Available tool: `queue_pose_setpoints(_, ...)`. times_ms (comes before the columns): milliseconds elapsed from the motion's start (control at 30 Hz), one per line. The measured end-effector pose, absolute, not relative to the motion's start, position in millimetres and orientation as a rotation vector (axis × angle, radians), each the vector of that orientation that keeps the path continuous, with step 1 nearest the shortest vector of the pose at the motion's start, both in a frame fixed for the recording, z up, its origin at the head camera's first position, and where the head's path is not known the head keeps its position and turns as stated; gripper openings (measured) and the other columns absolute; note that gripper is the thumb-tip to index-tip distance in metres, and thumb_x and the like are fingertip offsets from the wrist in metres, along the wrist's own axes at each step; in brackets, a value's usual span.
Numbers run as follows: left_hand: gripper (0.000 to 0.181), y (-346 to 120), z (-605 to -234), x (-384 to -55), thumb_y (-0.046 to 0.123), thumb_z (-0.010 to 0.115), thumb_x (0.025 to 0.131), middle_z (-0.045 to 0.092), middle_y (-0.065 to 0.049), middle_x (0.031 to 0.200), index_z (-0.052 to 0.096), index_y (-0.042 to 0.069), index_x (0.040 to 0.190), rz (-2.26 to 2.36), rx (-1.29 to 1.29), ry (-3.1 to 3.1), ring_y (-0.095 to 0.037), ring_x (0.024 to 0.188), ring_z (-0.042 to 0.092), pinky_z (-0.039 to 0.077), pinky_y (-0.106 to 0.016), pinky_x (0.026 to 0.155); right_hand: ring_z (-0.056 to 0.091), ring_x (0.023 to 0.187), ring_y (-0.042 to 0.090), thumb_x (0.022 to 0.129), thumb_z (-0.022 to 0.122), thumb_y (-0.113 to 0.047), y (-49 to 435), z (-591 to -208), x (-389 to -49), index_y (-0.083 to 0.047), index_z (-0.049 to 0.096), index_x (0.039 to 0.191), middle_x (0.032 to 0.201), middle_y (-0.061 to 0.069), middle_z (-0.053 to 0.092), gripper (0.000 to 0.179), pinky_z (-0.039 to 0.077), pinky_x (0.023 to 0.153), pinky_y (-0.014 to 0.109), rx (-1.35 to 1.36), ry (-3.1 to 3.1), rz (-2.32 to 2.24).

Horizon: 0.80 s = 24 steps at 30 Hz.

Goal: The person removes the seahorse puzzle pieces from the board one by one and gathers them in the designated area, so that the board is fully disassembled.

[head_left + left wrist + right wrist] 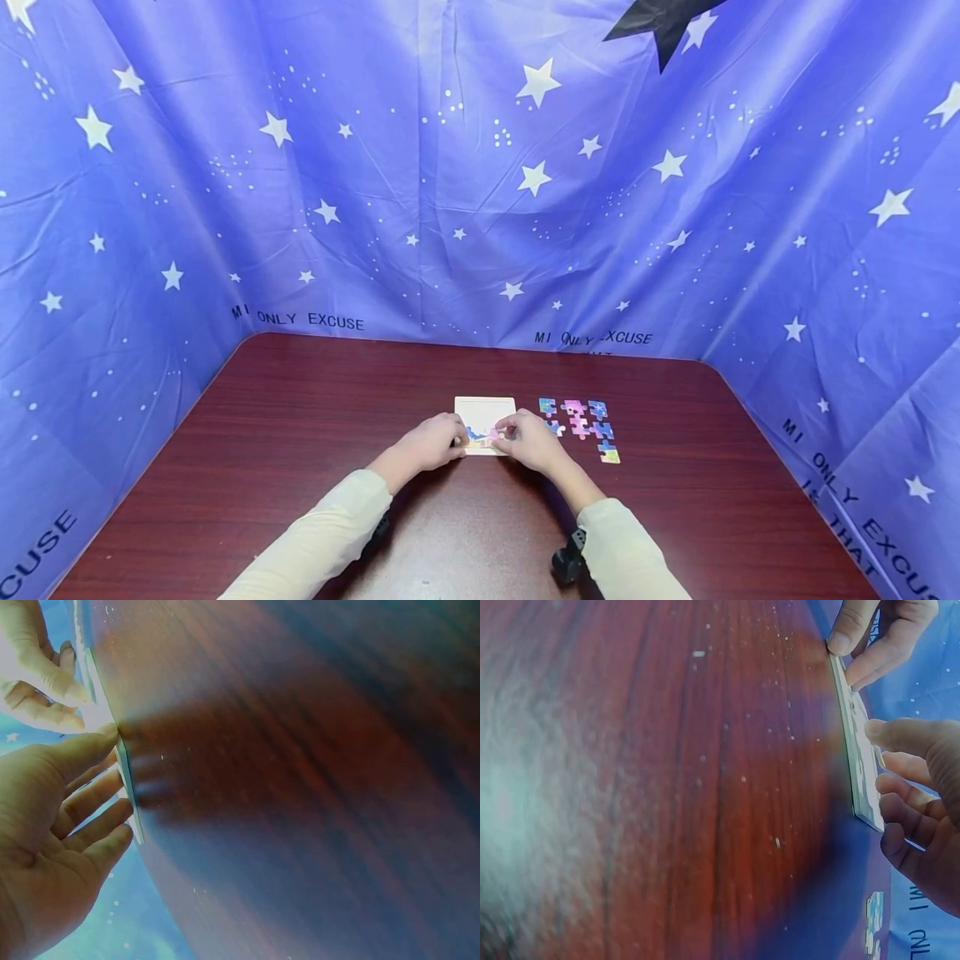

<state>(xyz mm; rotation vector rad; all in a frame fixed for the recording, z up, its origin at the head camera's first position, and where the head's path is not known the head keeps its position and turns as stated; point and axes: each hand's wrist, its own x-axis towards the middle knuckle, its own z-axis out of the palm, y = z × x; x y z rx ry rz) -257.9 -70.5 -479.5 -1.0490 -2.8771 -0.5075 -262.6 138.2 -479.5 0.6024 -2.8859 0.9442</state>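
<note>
A small pale puzzle tray (483,410) lies on the table, with blue, pink and yellow pieces along its near part. My left hand (435,442) holds the tray's near left corner; in the left wrist view its thumb (101,742) is at the edge, fingers spread along the side. Over the tray's near right part, my right hand (531,440) pinches a pinkish puzzle piece (495,433) between thumb and forefinger, low against the surface. The fingers partly cover this piece. The tray shows edge-on in the right wrist view, with the right thumb (877,731) over it.
Several loose jigsaw pieces (577,408) lie right of the tray, one partly behind the right hand. The dark red wooden table (315,392) is bordered by a blue star-printed curtain (420,208) at the back and sides.
</note>
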Motion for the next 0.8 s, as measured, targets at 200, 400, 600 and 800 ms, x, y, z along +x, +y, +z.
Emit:
queue_pose_setpoints(200,0.005,-70.1,-479.1,-257.8,0.015,0.070,0.082,0.064,0.000,0.092,0.070,0.011,0.081,-0.513,-1.048,-2.873,-0.018,0.089,0.059,0.050,-0.028,0.079,0.046,0.063,0.008,0.077,0.073,-0.022,142.8,-477.7,-262.8,-0.007,0.071,0.095,0.076,0.000,0.054,0.023,0.039,0.058,0.021,0.579,-2.909,0.929)
queue_pose_setpoints(400,0.005,-69.9,-481.5,-258.1,0.016,0.070,0.082,0.064,0.001,0.093,0.071,0.011,0.083,-0.493,-1.047,-2.874,-0.018,0.091,0.059,0.050,-0.029,0.080,0.046,0.065,0.008,0.077,0.073,-0.022,147.8,-476.5,-262.1,-0.008,0.071,0.094,0.075,-0.001,0.054,0.022,0.039,0.058,0.021,0.559,-2.922,0.912)
queue_pose_setpoints(600,0.006,-70.0,-482.1,-258.3,0.017,0.071,0.082,0.063,0.001,0.091,0.070,0.011,0.082,-0.491,-1.045,-2.873,-0.018,0.090,0.059,0.049,-0.029,0.080,0.047,0.065,0.008,0.077,0.074,-0.021,153.5,-476.9,-262.5,-0.007,0.071,0.094,0.075,0.000,0.054,0.022,0.040,0.059,0.022,0.529,-2.930,0.926)
queue_pose_setpoints(800,0.006,-69.6,-480.9,-257.6,0.017,0.071,0.082,0.064,0.000,0.091,0.071,0.011,0.082,-0.492,-1.050,-2.864,-0.018,0.090,0.059,0.050,-0.029,0.079,0.047,0.067,0.008,0.078,0.074,-0.022,159.9,-477.0,-263.1,-0.007,0.071,0.094,0.075,-0.001,0.054,0.022,0.041,0.062,0.023,0.533,-2.946,0.891)
